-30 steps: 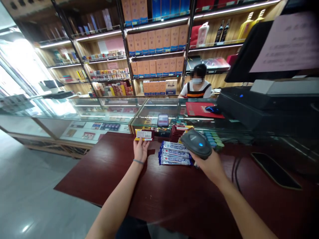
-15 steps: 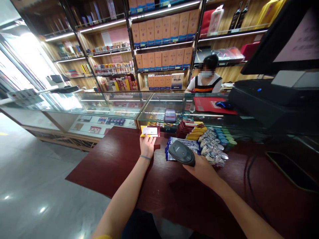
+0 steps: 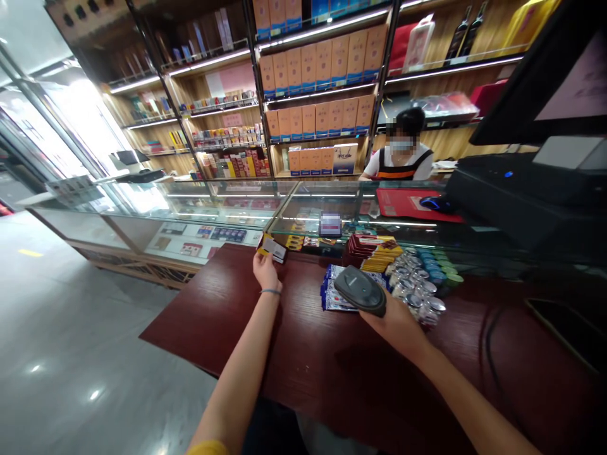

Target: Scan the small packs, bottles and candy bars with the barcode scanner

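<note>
My left hand [image 3: 266, 273] grips a small flat yellow and dark red packet [image 3: 273, 248] by its near edge, tilted above the dark red wooden table [image 3: 199, 309]. A pale label shows on the packet's face. My right hand [image 3: 396, 322] is wrapped round the handle of a black barcode scanner [image 3: 360, 289], whose head points left. Beneath the scanner lie blue and white packets [image 3: 329, 294], partly hidden by it. Just behind them stands a stack of similar dark red and yellow packets [image 3: 372, 251]. Several silver-lidded small containers [image 3: 417, 284] stand to the right.
A glass display counter [image 3: 227, 205] runs behind the table. A person [image 3: 403, 151] in a mask sits beyond it. A dark monitor [image 3: 535, 82], a mouse [image 3: 435, 203] and a red mat [image 3: 403, 205] are at the right. A phone-like black slab [image 3: 564, 328] lies at the table's right.
My left hand has moved left with the packet and turned it from level to tilted. The scanner stays over the blue packets. The view has shifted slightly.
</note>
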{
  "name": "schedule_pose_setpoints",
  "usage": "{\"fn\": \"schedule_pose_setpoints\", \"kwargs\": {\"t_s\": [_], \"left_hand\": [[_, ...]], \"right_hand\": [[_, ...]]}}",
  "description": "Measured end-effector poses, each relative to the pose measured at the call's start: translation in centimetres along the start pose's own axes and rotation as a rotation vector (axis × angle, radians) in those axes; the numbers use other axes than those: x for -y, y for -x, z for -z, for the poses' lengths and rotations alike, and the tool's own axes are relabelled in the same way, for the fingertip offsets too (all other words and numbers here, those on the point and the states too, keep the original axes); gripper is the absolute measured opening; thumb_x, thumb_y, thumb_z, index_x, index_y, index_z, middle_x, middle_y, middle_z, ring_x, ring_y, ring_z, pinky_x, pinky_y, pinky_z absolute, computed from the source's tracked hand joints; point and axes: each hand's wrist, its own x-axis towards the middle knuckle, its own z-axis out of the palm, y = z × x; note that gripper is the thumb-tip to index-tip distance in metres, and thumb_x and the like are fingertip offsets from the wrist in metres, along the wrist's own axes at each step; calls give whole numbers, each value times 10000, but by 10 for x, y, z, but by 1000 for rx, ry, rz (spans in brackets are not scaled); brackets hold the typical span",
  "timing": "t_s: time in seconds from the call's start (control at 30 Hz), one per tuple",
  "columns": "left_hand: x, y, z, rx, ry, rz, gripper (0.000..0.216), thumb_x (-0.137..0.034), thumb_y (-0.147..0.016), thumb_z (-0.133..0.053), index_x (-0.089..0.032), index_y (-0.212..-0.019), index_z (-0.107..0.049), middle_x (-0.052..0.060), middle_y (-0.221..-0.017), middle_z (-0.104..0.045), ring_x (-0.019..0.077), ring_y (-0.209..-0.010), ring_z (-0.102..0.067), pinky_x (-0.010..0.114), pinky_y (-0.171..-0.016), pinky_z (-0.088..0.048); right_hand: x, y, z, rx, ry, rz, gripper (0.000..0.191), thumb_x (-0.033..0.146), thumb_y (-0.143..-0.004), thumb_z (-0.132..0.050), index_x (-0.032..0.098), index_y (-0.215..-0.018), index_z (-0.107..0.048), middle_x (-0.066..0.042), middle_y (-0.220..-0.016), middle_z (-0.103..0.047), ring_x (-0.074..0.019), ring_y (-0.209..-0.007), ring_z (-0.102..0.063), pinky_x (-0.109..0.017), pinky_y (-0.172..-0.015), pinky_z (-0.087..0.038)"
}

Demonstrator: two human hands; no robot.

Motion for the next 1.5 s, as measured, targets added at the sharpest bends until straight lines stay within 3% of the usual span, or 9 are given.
{"fn": "schedule_pose_setpoints", "kwargs": {"t_s": [0.1, 0.27, 0.37, 0.47, 0.67, 0.83, 1.03, 1.3, 1.5], "left_hand": [[-17, -33, 14, -49, -232, -310, 207, -195, -794, -660, -187, -1000, -678, 35, -942, -727, 169, -909, -699, 305, -898, -537], [-34, -71, 59, 295, -798, -619, 253, -190, -832, -610, -260, -1028, -754, 51, -1060, -763, 232, -1043, -685, 397, -1015, -500], [-35, -84, 76, 495, -1048, -697, 259, -170, -827, -619, -269, -1009, -774, 76, -1038, -768, 241, -995, -695, 393, -976, -520], [-32, -95, 80, 645, -1193, -769, 237, -181, -858, -623, -280, -1005, -780, 85, -1011, -767, 224, -980, -699, 375, -986, -520], [-21, -115, 80, 810, -1436, -745, 261, -243, -945, -597, -327, -1130, -759, 61, -1170, -743, 211, -1142, -655, 333, -1050, -488], [-15, -121, 83, 856, -1554, -692, 313, -287, -995, -531, -335, -1239, -722, 47, -1282, -699, 225, -1239, -596, 342, -1108, -447], [-10, -125, 82, 884, -1474, -709, 353, -400, -953, -599, -311, -1278, -703, 73, -1303, -678, 268, -1305, -538, 428, -1184, -375], [-10, -124, 81, 875, -1425, -709, 382, -425, -919, -634, -286, -1267, -702, 101, -1325, -664, 296, -1316, -548, 483, -1183, -370], [-13, -106, 70, 745, -1292, -857, 426, -363, -902, -650, -243, -1311, -650, 153, -1396, -588, 326, -1309, -558, 509, -1125, -444]], "right_hand": [[-4, -1, 2, -2, -24, -22, 544, 370, -836, -650, 237, -1356, -560, -84, -1139, -772, -307, -1090, -723, -402, -907, -567], [-5, -3, 5, -39, -46, -42, 566, 371, -842, -654, 239, -1384, -560, -78, -1204, -753, -292, -1124, -711, -370, -892, -570], [-2, -3, 6, -60, -39, -59, 509, 405, -844, -651, 234, -1321, -610, -79, -1175, -763, -292, -1092, -722, -353, -854, -578], [-2, -3, 6, -84, -43, -38, 470, 450, -863, -627, 229, -1277, -628, -89, -1207, -752, -297, -1119, -712, -352, -857, -574], [-6, -2, 5, -104, -26, 1, 425, 459, -879, -614, 210, -1222, -631, -105, -1162, -762, -303, -1091, -717, -354, -854, -569], [-4, -2, 6, -90, -47, -6, 416, 413, -876, -622, 224, -1247, -625, -80, -1135, -771, -287, -1049, -729, -326, -828, -576], [-1, 0, 6, -116, -31, -36, 424, 413, -877, -608, 211, -1249, -621, -97, -1156, -764, -294, -1065, -723, -340, -850, -564], [-4, -4, 7, -157, -76, -36, 443, 422, -835, -646, 202, -1220, -648, -108, -1160, -759, -306, -1077, -712, -385, -891, -555], [-8, -10, 17, -266, -137, -74, 435, 415, -782, -716, 206, -1163, -691, -70, -868, -776, -298, -888, -732, -377, -720, -585]]}}
